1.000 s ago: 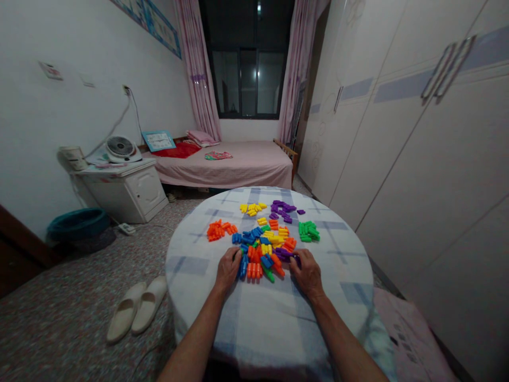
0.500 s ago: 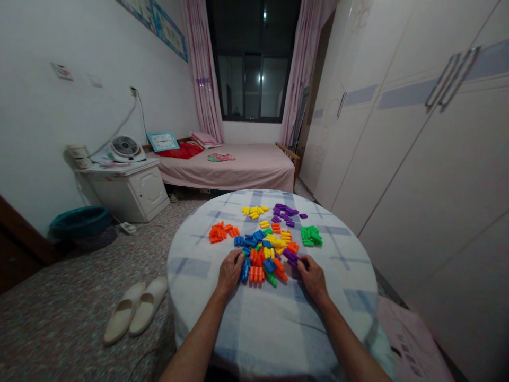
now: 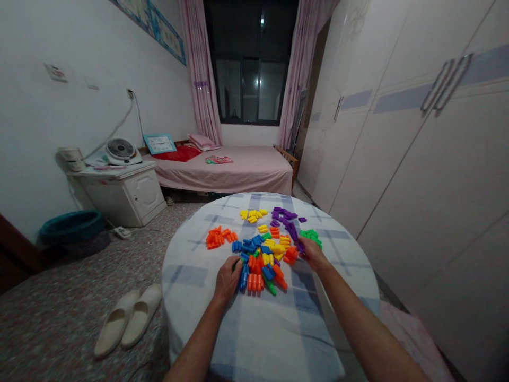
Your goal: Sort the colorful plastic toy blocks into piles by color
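Purple bullet-shaped plastic blocks [image 3: 293,233] are pinched in my right hand [image 3: 313,254], held over the right side of the mixed pile, beside the green blocks [image 3: 311,236]. My left hand [image 3: 228,277] is closed at the pile's left edge, against blue blocks [image 3: 244,278]; a bit of green shows at its fingertips, but what it grips is mostly hidden. Between my hands lie mixed orange blocks [image 3: 255,282], yellow blocks [image 3: 274,245] and blue ones. Separate groups of orange blocks [image 3: 217,237], yellow blocks [image 3: 253,215] and purple blocks [image 3: 283,214] surround the pile.
A round table with a checked cloth [image 3: 191,307] carries the blocks. Beyond it stands a bed [image 3: 254,170]. A white cabinet [image 3: 139,191] with a fan [image 3: 120,150] is at left, slippers [image 3: 129,321] on the floor, and a wardrobe [image 3: 417,175] along the right.
My right hand has moved forward and up with the purple blocks, from the pile's right edge toward the purple and green groups. My left hand stays at the pile's left edge.
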`<state>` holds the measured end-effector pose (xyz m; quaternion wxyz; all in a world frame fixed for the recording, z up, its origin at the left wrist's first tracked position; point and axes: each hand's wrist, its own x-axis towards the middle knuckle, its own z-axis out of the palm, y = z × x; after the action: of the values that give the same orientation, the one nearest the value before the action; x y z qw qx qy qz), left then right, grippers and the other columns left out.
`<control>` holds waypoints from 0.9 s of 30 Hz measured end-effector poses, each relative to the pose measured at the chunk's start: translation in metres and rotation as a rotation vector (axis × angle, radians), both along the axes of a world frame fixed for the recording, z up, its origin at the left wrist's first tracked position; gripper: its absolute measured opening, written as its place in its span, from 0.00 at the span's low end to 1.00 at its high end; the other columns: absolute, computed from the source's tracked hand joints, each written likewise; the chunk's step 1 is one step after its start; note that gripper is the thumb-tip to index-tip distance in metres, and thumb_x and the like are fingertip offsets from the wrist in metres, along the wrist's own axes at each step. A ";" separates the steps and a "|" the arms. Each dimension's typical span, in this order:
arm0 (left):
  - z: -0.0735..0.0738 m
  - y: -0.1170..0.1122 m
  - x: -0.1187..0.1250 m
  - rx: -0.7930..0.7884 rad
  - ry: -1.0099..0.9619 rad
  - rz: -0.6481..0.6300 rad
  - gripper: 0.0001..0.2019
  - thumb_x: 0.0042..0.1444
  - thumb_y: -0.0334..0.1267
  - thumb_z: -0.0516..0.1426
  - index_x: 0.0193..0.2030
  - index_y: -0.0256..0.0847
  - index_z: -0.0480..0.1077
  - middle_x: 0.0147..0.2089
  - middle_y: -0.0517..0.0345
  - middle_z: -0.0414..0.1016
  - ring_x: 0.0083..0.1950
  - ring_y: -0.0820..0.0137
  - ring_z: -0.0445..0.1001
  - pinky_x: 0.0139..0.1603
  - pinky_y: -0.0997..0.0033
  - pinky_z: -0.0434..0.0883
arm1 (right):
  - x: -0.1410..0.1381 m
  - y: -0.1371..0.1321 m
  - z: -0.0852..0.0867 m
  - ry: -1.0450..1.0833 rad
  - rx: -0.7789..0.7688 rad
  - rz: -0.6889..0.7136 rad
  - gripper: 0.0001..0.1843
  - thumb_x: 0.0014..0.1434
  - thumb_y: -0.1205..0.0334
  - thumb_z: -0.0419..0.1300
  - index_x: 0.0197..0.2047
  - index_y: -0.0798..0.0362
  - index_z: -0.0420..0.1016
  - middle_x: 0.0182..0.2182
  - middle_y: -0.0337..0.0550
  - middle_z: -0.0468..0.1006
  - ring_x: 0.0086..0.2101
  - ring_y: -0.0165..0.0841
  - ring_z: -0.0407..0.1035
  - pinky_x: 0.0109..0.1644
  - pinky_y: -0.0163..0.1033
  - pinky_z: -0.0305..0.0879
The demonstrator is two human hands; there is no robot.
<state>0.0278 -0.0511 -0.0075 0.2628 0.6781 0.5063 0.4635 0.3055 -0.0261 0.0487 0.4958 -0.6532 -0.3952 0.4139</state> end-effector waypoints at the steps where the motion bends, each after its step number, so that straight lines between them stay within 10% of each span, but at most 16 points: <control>1: 0.001 0.000 0.000 -0.001 -0.003 -0.001 0.15 0.59 0.44 0.49 0.42 0.40 0.73 0.43 0.53 0.76 0.46 0.66 0.73 0.50 0.64 0.67 | -0.002 0.008 0.005 0.038 0.019 -0.018 0.11 0.53 0.55 0.54 0.30 0.54 0.69 0.20 0.33 0.70 0.18 0.22 0.61 0.19 0.26 0.53; 13: -0.001 0.001 0.000 -0.008 -0.003 -0.011 0.15 0.59 0.44 0.48 0.43 0.40 0.72 0.43 0.53 0.76 0.46 0.66 0.73 0.50 0.65 0.67 | -0.006 -0.039 -0.010 0.460 -0.004 -0.023 0.05 0.55 0.69 0.54 0.34 0.54 0.69 0.24 0.38 0.75 0.24 0.25 0.70 0.26 0.28 0.69; 20: -0.002 0.001 0.000 0.002 0.015 -0.001 0.15 0.59 0.44 0.48 0.42 0.40 0.72 0.43 0.53 0.76 0.46 0.67 0.73 0.50 0.66 0.67 | -0.003 -0.063 -0.005 0.387 -0.167 0.206 0.11 0.50 0.73 0.59 0.38 0.54 0.67 0.30 0.40 0.76 0.30 0.26 0.74 0.32 0.28 0.72; 24: -0.001 0.001 -0.001 -0.019 0.002 -0.005 0.15 0.59 0.44 0.49 0.42 0.41 0.72 0.43 0.54 0.76 0.46 0.66 0.73 0.50 0.65 0.67 | -0.007 -0.049 -0.003 0.253 -0.211 0.319 0.10 0.47 0.71 0.62 0.36 0.58 0.69 0.26 0.43 0.75 0.22 0.27 0.70 0.19 0.27 0.65; 27: -0.001 0.001 -0.001 -0.024 -0.016 -0.008 0.14 0.58 0.44 0.49 0.42 0.41 0.72 0.43 0.54 0.76 0.47 0.66 0.73 0.50 0.65 0.67 | -0.007 -0.016 0.008 0.197 -0.093 0.283 0.11 0.49 0.68 0.61 0.38 0.56 0.71 0.30 0.44 0.77 0.29 0.30 0.73 0.29 0.32 0.72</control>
<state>0.0271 -0.0503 -0.0085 0.2768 0.6732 0.5070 0.4615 0.2982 -0.0424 0.0568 0.4381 -0.5696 -0.4132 0.5594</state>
